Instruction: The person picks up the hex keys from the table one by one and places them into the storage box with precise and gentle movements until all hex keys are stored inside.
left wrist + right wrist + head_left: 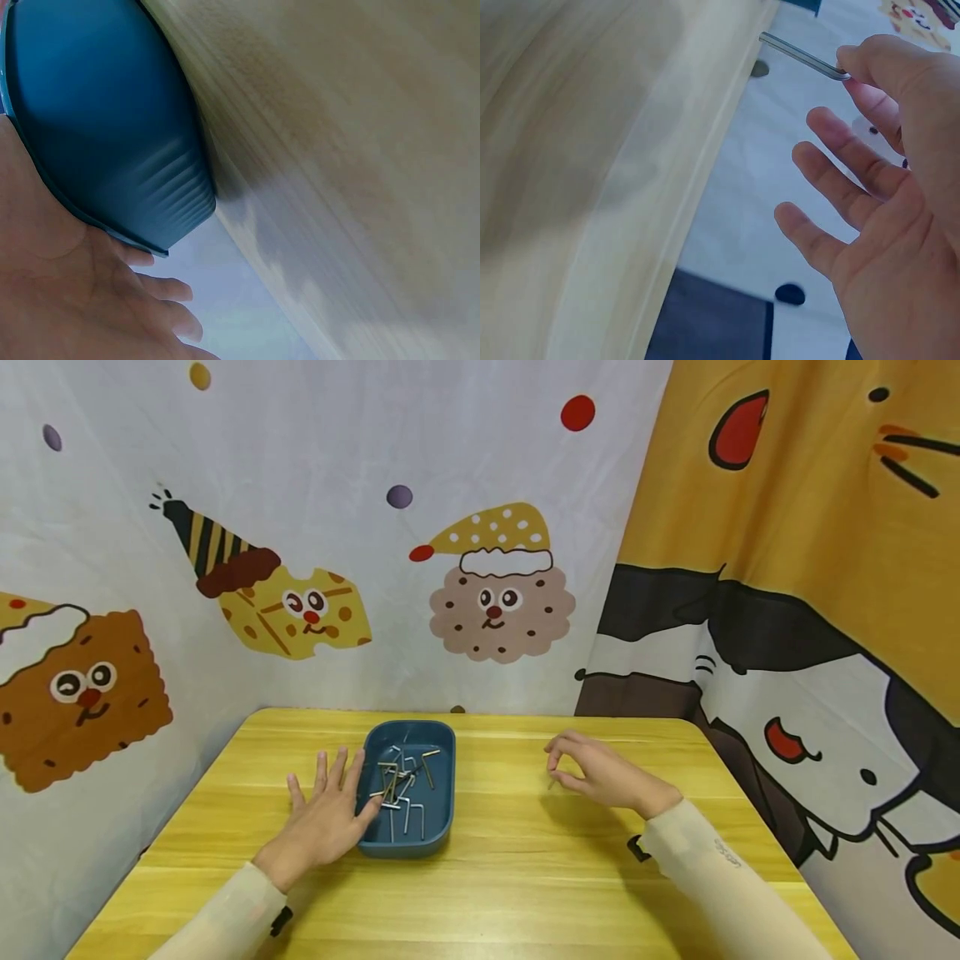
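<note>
A dark blue plastic bin [444, 841] stands on the table, holding several L-shaped hex keys [423, 822], some silvery and some brassy. My left hand [324, 821] lies along the bin's left side with fingers spread and straight, its thumb at the rim. From the left wrist view, the palm rests against the rim of the bin [105, 112]. Off to the right, above the table, my right hand [596, 768] pinches one hex key [802, 56] between thumb and index finger. In the right wrist view its long arm points away from the fingertips, while the other three fingers stand apart, relaxed.
The yellow wood-grain table [510, 893] ends at a back edge near a hanging cloth [337, 443] printed with cartoon biscuits and cheese. An orange cartoon curtain [675, 518] hangs at the right. Dark straps [281, 920] show at both wrists.
</note>
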`<state>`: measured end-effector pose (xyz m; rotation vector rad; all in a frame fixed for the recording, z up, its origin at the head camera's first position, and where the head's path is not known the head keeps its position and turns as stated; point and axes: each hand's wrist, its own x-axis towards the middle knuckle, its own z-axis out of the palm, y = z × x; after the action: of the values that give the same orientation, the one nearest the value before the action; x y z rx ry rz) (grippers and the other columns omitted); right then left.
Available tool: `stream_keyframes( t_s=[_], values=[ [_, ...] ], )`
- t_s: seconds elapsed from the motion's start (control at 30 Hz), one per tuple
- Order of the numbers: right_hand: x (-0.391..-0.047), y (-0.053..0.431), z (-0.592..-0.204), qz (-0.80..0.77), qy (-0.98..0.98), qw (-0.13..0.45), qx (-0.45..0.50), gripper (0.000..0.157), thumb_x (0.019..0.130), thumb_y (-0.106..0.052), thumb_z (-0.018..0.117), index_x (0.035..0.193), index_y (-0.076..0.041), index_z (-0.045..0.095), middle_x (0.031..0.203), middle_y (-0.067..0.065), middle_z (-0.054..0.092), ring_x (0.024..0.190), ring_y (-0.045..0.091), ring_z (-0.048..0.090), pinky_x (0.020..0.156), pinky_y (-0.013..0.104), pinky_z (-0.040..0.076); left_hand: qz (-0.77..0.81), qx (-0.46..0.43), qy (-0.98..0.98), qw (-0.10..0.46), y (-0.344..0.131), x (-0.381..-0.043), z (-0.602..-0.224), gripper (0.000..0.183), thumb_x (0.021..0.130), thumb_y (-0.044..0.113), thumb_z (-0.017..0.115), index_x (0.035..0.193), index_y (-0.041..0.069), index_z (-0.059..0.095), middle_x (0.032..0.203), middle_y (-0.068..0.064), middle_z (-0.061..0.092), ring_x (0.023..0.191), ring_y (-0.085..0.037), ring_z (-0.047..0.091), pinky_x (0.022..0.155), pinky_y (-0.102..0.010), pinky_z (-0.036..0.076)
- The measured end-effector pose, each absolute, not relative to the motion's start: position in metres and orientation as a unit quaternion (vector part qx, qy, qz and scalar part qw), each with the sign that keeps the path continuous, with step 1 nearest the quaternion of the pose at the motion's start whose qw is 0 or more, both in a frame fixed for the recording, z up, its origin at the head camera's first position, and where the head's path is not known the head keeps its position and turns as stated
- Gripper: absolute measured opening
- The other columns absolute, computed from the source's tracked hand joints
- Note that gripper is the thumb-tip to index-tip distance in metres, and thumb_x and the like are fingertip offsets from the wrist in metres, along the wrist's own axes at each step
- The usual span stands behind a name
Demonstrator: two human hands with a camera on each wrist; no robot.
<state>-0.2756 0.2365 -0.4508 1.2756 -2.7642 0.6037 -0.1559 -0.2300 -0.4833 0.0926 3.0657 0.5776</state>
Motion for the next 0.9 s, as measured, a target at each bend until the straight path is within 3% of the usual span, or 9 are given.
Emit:
stream_keyframes(
  t_s=[0.63, 0.9],
  values=[
    [-0.279, 0.173, -0.434, 0.221, -0.86, 0.004, 0.46, 0.002, 0.117, -0.018, 0.073, 0.116, -0.019, 0.072, 0.15, 0.008, 0.07, 0.141, 0.029, 0.072, 0.116, 0.051, 0.063, 0.178, 0.036, 0.983, 0.012, -0.229, -0.156, -0.48, 0.094, 0.12, 0.06, 0.054, 0.188, 0.008, 0.015, 0.195, -0.031, 0.003, 0.178, -0.065, -0.009, 0.126, -0.099, -0.013],
    [-0.286, 0.149, -0.428, 0.227, -0.854, -0.003, 0.468, 0.007, 0.117, -0.022, 0.074, 0.115, -0.015, 0.073, 0.15, 0.009, 0.071, 0.145, 0.031, 0.07, 0.12, 0.05, 0.062, 0.173, 0.034, 0.984, 0.018, -0.231, -0.157, -0.481, 0.095, 0.12, 0.062, 0.053, 0.188, 0.009, 0.014, 0.195, -0.031, 0.001, 0.178, -0.064, -0.01, 0.127, -0.099, -0.013]
  ],
)
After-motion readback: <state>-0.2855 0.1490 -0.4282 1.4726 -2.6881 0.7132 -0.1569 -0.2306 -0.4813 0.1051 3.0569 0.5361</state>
